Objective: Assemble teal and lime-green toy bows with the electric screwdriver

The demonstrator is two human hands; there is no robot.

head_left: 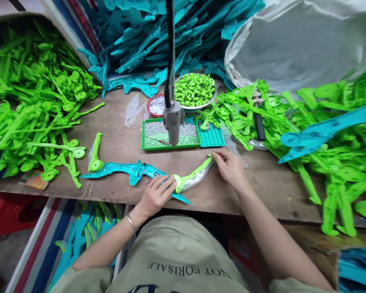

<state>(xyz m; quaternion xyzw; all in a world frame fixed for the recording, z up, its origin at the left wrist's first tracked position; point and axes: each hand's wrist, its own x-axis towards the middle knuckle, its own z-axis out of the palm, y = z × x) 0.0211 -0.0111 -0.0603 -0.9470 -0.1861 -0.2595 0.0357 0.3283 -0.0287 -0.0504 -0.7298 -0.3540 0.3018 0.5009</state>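
Observation:
A blue toy bow body (117, 167) lies on the table in front of me, with some wiring and small dark parts at its middle. My left hand (156, 196) presses on its right end, fingers closed over it by the round joint of a green bow limb (198, 173). The tip of that limb is pinched between thumb and fingers of my right hand (232, 169). Clear plastic shows along the limb's lower edge. A second green limb (95, 154) stands out from the body's left end.
A green tray (142, 136) of small metal pieces lies under a hanging electric screwdriver (172, 122). Behind are a bowl of green pieces (195, 91) and stacked blue bodies (158, 49). Green limbs (24, 122) heap on the left and right; a black-handled tool (259, 126) lies among the right-hand ones.

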